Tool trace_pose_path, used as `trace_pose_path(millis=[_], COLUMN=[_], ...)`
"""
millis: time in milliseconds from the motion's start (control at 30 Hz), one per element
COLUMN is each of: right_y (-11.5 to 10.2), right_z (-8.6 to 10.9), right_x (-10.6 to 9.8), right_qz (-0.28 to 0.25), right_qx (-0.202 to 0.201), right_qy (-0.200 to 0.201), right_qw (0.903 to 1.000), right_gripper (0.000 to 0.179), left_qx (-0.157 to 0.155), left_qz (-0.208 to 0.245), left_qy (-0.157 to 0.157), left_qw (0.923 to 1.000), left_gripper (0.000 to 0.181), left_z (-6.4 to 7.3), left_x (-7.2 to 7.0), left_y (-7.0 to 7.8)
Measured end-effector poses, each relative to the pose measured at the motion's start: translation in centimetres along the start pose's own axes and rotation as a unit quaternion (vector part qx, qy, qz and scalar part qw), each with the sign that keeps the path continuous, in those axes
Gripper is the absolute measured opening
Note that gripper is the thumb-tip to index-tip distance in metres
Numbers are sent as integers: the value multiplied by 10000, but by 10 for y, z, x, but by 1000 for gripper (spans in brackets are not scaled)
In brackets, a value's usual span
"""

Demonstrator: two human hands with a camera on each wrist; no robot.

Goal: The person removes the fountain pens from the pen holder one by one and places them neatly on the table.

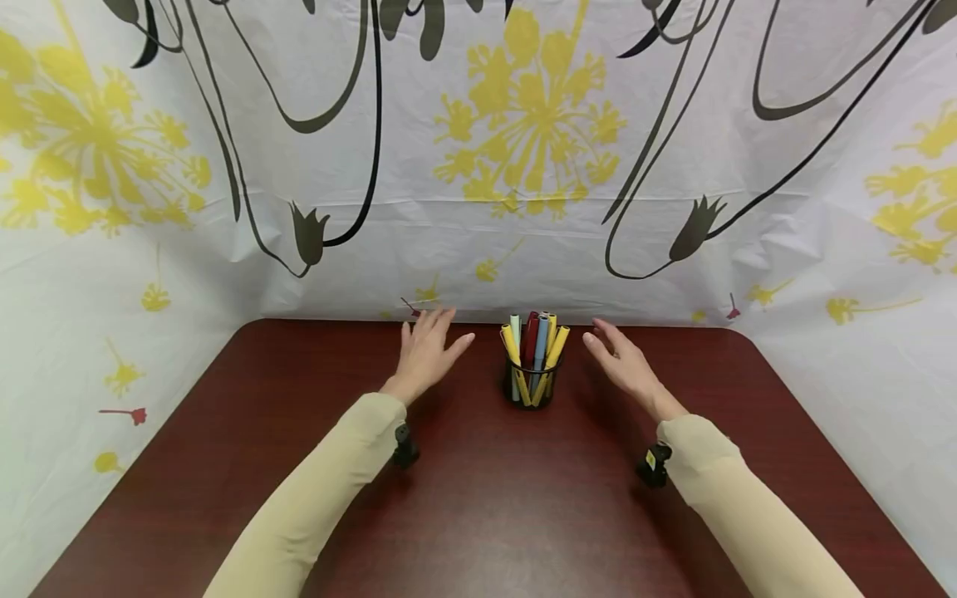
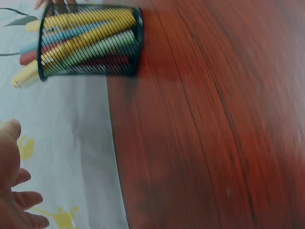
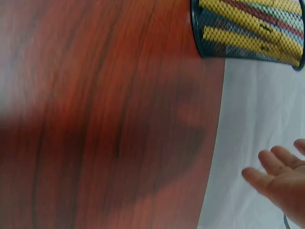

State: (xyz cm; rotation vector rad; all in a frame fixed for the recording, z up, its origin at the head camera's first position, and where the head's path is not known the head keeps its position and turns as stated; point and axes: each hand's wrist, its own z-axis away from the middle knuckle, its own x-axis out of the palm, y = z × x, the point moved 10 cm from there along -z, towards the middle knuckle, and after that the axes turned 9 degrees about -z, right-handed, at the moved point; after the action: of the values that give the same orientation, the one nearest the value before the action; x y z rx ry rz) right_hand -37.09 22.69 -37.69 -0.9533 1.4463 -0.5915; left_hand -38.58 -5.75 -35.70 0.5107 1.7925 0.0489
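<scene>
Mesh pen cup (image 1: 532, 389) between left hand (image 1: 428, 353) and right hand (image 1: 626, 365)

From my station I see the left hand's fingers spread and the right hand's loosely extended, neither gripping anything. The cup stands upright near the far edge of the wood-grain table (image 1: 478, 498), apart from each hand, holding yellow, blue, red and pale green markers (image 1: 541, 340).

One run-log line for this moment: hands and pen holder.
left hand: empty | right hand: empty | mesh holder: upright on table, between hands, pens inside
</scene>
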Motion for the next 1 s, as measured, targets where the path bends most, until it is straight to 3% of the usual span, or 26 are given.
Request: trace_pose_path(millis=[167,300,567,767,1000], right_y=[-4,-9,-13,-18,-17], right_z=[0,-1,-4,-9,-12], right_x=[16,29,51,59,65], right_qz=[-482,-779,-1272,-1572,-1573], right_qx=[-87,-193,-227,-524,-521], right_qy=[-226,-469,-831,-871,-929], right_qw=[9985,9957,9881,9823,9818], right_gripper=[67,73,87,87,84], left_qx=[-12,-155,-77,-40,-273], left_qz=[1323,1926,2295,2564,2705], left_qy=[-104,15,437,633,707], left_qw=[9912,9811,9723,9645,9597], left_gripper=[58,53,42,36,34], left_z=[3,3,1,-3,-7], left_x=[4,5,2,4,8], left_y=[12,19,38,47,47])
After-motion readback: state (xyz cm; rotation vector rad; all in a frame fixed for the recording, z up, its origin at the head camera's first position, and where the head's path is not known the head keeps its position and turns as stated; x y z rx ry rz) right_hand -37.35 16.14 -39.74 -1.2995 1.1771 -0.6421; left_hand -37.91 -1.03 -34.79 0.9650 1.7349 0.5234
